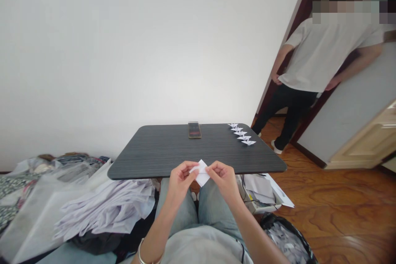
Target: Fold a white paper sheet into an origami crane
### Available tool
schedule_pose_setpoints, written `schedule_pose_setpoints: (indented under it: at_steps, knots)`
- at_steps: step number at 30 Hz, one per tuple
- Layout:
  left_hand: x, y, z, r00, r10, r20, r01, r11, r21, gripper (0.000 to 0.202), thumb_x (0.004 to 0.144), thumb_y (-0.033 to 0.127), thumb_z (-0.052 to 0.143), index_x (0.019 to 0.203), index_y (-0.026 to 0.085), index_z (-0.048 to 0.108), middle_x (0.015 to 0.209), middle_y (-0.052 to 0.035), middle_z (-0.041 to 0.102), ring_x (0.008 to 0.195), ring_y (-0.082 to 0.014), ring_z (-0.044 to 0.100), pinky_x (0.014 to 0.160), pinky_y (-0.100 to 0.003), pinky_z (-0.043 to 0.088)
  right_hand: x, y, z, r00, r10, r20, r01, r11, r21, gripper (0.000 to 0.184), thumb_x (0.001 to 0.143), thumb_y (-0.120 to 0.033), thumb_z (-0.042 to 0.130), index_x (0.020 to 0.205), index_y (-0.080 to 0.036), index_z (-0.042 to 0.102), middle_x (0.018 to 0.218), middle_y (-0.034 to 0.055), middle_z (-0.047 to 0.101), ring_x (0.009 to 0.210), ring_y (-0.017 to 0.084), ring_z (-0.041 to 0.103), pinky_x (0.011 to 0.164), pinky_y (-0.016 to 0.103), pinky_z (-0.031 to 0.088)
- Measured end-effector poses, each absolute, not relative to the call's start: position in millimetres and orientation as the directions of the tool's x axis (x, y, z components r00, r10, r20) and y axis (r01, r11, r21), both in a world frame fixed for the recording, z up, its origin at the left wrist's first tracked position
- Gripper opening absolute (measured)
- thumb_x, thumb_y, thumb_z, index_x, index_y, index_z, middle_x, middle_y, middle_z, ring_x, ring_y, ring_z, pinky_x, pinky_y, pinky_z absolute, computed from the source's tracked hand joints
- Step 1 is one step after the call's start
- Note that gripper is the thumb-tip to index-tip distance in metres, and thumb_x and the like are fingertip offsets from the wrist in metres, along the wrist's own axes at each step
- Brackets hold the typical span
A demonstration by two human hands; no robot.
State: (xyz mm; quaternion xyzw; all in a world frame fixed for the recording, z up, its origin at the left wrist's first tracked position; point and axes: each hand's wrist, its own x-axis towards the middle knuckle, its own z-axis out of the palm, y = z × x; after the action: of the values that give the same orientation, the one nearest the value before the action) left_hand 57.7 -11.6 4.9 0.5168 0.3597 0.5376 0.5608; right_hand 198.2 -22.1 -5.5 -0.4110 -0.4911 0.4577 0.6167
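Silver bangle (141, 256) nearest, on left wrist. Left hand (181, 182) and right hand (224, 181) both pinching folded white paper (202, 174) between thumbs and curled fingers, just in front of near edge of dark woodgrain table (148, 161). Origami cranes (242, 134) in row on table's right end; phone (194, 130) at far edge. White sheets (105, 210) heaped left of table. Standing person (309, 57) beyond table, right.

Dark woodgrain table (148, 150): near edge just behind your grip, the top running away from you. Phone (194, 130) lay at the far edge, straight ahead of your grip. Small white paper cranes (241, 133) stood in a slanting line, ahead and right, by the far right corner.
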Motion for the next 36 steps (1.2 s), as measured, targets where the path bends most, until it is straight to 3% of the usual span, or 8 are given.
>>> schedule_pose_setpoints:
  at_steps: [6, 11, 14, 20, 36]
  knots:
    - [61.3, -13.2, 6.7, 0.177, 0.979, 0.103, -0.253, -0.056, 0.966, 0.021, 0.065, 0.031, 0.072, 0.074, 0.013, 0.063, 0.069, -0.0019, 0.065, 0.056, -0.0101, 0.054, 0.053, -0.021, 0.04, 197.0, -23.3, -5.6, 0.071, 0.965, 0.252, -0.162, 0.261, -0.952, 0.026, 0.073, -0.036, 0.065, 0.061, -0.017, 0.054, 0.05, -0.0028, 0.056, 0.045, 0.009, 0.046, 0.046, 0.021, 0.033]
    - [58.9, -15.5, 9.6, 0.137, 0.984, 0.114, -0.229, -0.081, 0.97, 0.021, 0.065, 0.03, 0.072, 0.074, 0.014, 0.064, 0.073, -0.0026, 0.067, 0.059, -0.0111, 0.056, 0.056, -0.021, 0.041, 197.5, -23.8, -3.0, 0.09, 0.965, 0.247, -0.253, 0.262, -0.931, 0.025, 0.075, -0.042, 0.064, 0.071, -0.019, 0.055, 0.053, -0.0034, 0.059, 0.049, 0.012, 0.053, 0.05, 0.023, 0.043]
    - [56.9, -16.9, 9.9, 0.116, 0.985, 0.128, -0.207, -0.102, 0.973, 0.022, 0.065, 0.032, 0.071, 0.074, 0.014, 0.064, 0.073, -0.0028, 0.067, 0.059, -0.0121, 0.057, 0.056, -0.022, 0.042, 198.6, -23.5, -2.7, 0.036, 0.976, 0.213, -0.223, 0.215, -0.951, 0.028, 0.073, -0.045, 0.065, 0.073, -0.018, 0.059, 0.056, -0.0013, 0.062, 0.052, 0.014, 0.057, 0.053, 0.025, 0.047]
    - [56.5, -18.2, 8.1, 0.131, 0.977, 0.166, -0.172, -0.143, 0.975, 0.022, 0.067, 0.032, 0.07, 0.076, 0.013, 0.064, 0.069, -0.0022, 0.065, 0.058, -0.0119, 0.055, 0.055, -0.022, 0.041, 198.8, -22.2, -2.4, -0.01, 0.98, 0.197, -0.17, 0.192, -0.967, 0.028, 0.069, -0.043, 0.069, 0.064, -0.016, 0.061, 0.055, -0.0003, 0.063, 0.049, 0.013, 0.055, 0.049, 0.022, 0.042]
    - [58.8, -23.3, 15.3, 0.138, 0.979, 0.151, -0.227, -0.117, 0.967, 0.022, 0.066, 0.032, 0.072, 0.073, 0.014, 0.06, 0.065, 0.001, 0.06, 0.054, -0.0096, 0.051, 0.051, -0.021, 0.039, 197.4, -27.1, 7.8, -0.041, 0.976, 0.212, -0.247, 0.196, -0.949, 0.024, 0.071, -0.036, 0.069, 0.061, -0.016, 0.06, 0.051, -0.0018, 0.061, 0.046, 0.01, 0.051, 0.048, 0.021, 0.041]
